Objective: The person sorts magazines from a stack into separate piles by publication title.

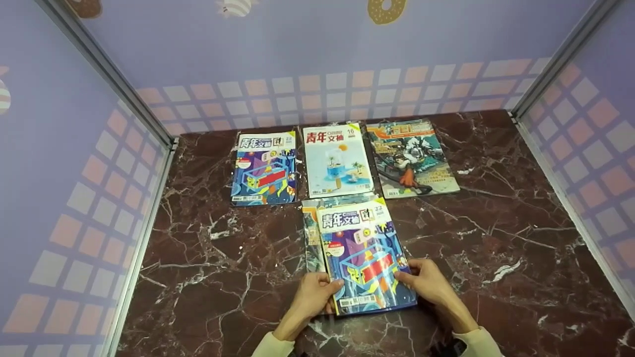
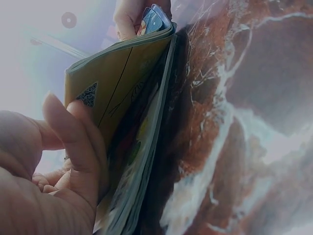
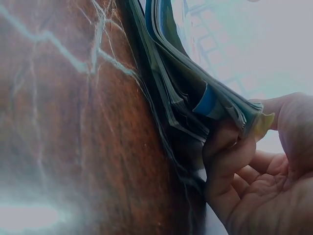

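Both hands hold a magazine [image 1: 367, 258] with a white title band and a purple-blue cover by its lower sides. My left hand [image 1: 310, 295] grips the left edge, thumb on the cover and fingers beneath. At the right edge, my right hand [image 1: 430, 281] pinches it the same way. The right wrist view shows curled page edges [image 3: 215, 88] between that thumb and fingers. In the left wrist view the magazine's yellowish back cover [image 2: 105, 73] is raised at an angle over another magazine [image 2: 142, 161]. That lower magazine [image 1: 311, 225] peeks out at the left, mostly hidden.
Behind lie three magazines in a row: a purple-blue one [image 1: 265, 168], a white one with a beach picture [image 1: 339, 161], and a dark comic-style one [image 1: 412, 158]. The dark red marble-patterned table [image 1: 208, 277] is bounded by lilac panels [image 1: 317, 49] at back and sides.
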`<state>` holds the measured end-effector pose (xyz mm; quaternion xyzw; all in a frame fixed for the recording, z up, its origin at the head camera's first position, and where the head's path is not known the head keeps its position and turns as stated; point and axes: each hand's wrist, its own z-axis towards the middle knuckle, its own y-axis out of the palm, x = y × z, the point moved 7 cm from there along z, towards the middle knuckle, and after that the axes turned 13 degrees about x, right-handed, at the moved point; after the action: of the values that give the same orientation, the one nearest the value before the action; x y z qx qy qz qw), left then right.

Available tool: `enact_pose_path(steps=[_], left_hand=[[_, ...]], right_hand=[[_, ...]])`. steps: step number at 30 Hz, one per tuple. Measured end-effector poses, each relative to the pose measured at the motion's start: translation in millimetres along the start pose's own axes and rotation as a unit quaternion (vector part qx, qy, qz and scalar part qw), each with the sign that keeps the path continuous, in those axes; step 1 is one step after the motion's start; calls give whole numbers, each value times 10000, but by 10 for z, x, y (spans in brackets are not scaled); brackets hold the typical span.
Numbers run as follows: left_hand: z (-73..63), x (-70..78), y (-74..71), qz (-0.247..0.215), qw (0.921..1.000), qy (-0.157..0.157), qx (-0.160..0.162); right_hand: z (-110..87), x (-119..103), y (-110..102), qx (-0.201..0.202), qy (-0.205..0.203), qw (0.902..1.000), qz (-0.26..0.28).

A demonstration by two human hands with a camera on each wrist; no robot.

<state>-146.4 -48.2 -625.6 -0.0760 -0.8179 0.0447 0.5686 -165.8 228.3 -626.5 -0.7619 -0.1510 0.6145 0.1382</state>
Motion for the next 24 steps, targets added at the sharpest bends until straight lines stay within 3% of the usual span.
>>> enact_pose_path(steps=[24], left_hand=[[-30, 5, 6, 112, 9997, 193, 93]], right_hand=[[-20, -27, 8, 105, -73, 9999, 24]])
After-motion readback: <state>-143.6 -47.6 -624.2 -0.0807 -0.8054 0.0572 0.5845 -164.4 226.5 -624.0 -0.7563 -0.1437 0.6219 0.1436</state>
